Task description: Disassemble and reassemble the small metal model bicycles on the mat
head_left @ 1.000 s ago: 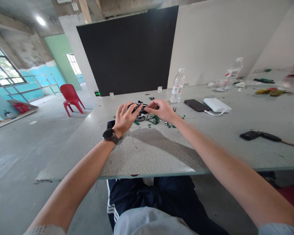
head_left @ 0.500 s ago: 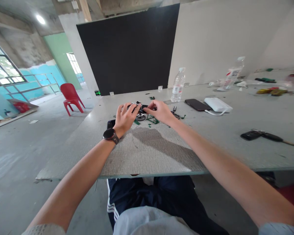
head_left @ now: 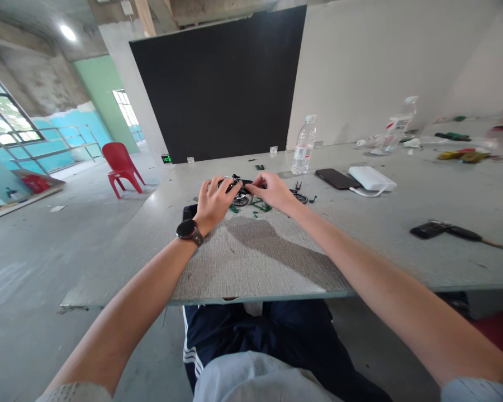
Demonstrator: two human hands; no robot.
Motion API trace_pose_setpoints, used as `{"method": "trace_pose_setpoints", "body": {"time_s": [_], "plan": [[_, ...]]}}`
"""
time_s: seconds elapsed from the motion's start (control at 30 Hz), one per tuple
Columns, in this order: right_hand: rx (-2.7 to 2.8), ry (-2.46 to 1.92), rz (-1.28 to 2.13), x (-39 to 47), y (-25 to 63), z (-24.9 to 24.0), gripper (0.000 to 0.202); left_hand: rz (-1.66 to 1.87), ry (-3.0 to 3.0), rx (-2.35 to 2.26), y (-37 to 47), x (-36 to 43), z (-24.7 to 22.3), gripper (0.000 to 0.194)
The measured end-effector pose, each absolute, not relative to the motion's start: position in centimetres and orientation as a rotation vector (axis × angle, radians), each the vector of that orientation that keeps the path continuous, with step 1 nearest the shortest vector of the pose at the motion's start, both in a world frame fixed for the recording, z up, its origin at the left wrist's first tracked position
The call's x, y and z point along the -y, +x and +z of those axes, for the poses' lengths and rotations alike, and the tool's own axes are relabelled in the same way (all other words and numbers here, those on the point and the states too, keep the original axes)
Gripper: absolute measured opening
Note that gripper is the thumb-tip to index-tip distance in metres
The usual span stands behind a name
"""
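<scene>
At the middle of the table, a small black model bike part [head_left: 246,182] lies between my two hands. My left hand [head_left: 213,202], with a watch on its wrist, curls its fingers over the part's left end and holds it. My right hand [head_left: 272,188] pinches the other end between thumb and fingertips. Just below the fingers shows a small spoked wheel [head_left: 241,200]; whether it is joined to the part I cannot tell. Green frame pieces [head_left: 260,205] lie under and around the hands. Another small wheel [head_left: 300,197] rests right of my right hand.
A water bottle [head_left: 304,146] stands behind, near a dark phone [head_left: 337,178] and a white power bank [head_left: 372,178]. Car keys [head_left: 430,229] lie at right. By my left wrist is a dark object [head_left: 190,212]. The table's front edge [head_left: 251,300] runs above my lap.
The view has shifted very slightly. Both hands stay at the black part, with hardly any visible movement of the fingers.
</scene>
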State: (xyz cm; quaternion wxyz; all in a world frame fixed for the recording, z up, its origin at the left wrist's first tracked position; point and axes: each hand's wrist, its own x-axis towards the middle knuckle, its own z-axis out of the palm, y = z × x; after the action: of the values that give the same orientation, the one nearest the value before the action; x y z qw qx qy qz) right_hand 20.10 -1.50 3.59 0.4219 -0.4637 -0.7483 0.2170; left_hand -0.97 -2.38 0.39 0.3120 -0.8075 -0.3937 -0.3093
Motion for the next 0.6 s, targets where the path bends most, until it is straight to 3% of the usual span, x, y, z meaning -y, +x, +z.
{"method": "trace_pose_setpoints", "body": {"time_s": [0.4,0.6], "plan": [[1.961,-1.152,0.663,1.4,20.6,3.5,0.026,-0.713,-2.107,1.001,-0.9,2.5,0.3,0.041],[1.911,-1.234,0.726,1.1,21.2,3.6,0.036,-0.712,-2.129,0.965,-0.8,2.5,0.4,0.039]]}}
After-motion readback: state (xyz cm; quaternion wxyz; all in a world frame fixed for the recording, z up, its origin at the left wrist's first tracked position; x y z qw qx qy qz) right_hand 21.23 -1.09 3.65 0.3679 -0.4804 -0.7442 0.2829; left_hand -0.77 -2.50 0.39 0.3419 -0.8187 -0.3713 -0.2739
